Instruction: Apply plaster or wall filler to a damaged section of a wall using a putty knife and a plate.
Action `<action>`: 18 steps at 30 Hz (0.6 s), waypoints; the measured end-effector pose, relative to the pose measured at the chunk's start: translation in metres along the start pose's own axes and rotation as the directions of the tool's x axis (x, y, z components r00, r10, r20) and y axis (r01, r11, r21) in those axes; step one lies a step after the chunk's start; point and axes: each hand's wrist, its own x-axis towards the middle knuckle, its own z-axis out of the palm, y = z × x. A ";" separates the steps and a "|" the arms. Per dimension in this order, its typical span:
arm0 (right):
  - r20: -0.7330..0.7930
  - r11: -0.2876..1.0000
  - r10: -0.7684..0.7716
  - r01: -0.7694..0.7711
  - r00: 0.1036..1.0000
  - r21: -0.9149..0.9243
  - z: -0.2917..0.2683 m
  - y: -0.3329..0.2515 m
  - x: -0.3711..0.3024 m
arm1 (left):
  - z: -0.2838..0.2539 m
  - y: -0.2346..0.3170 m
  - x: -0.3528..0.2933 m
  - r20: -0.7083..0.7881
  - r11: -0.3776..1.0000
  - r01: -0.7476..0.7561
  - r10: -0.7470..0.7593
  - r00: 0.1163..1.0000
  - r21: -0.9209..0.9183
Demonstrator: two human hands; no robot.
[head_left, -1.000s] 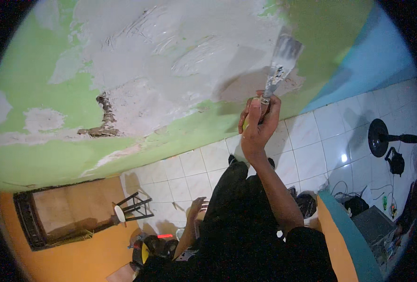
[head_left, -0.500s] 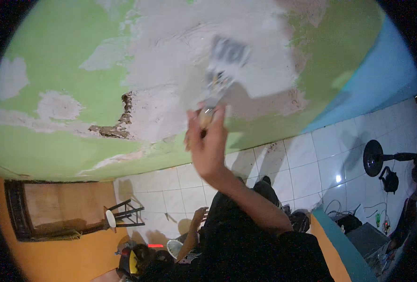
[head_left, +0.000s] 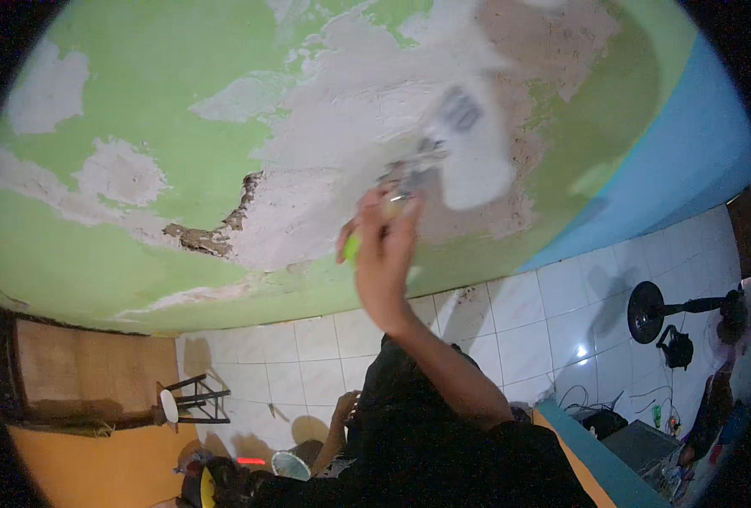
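My right hand [head_left: 384,245] is raised to the wall and closed around a putty knife [head_left: 426,152] with a yellow-green handle end. The blade points up and to the right over a pale plastered patch [head_left: 325,127] of the green wall [head_left: 181,51]. Motion blurs the blade, so I cannot tell how firmly it touches the plaster. A bright, smooth whitish area lies beside the blade. Low at my left side hangs my left hand [head_left: 346,408], its fingers seemingly apart with nothing visible in them. It is above the floor, near a pale bucket [head_left: 292,464].
A ragged hole [head_left: 206,237] breaks the plaster on the left. A stool [head_left: 193,402] stands on the white tiled floor [head_left: 316,377]. To the right are a black pedestal fan [head_left: 646,311], a dark kettle [head_left: 676,347], loose cables and a teal-topped low wall [head_left: 596,461].
The putty knife has tilted further right in my right hand, and its blade is farther right. My view has shifted, so the wall patches appear farther right and the stool farther left.
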 end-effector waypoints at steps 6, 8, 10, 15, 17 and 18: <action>0.236 0.931 0.172 -0.080 0.956 -0.355 0.029 0.032 -0.078 | 0.020 0.013 -0.014 0.043 0.999 -0.044 0.045 0.998 -0.018; 0.289 0.935 0.272 -0.180 0.918 -0.306 0.031 0.028 -0.079 | 0.019 0.018 -0.017 0.045 0.997 -0.064 0.065 0.997 -0.030; 0.161 0.990 0.082 -0.062 0.984 -0.125 0.024 0.025 -0.063 | 0.019 0.022 -0.019 0.050 0.996 -0.083 0.085 0.995 -0.044; -0.002 0.998 -0.060 0.060 0.998 0.011 0.025 -0.023 0.015 | 0.033 0.024 -0.024 0.056 0.987 -0.127 0.133 0.990 -0.101; 0.079 0.970 -0.002 0.021 0.997 -0.241 0.026 -0.006 -0.003 | 0.041 0.034 -0.019 0.067 0.982 -0.155 0.163 0.984 -0.110; 0.169 0.923 0.041 0.028 0.985 -0.384 0.028 0.004 -0.019 | 0.039 0.039 -0.018 0.063 0.979 -0.170 0.178 0.982 -0.115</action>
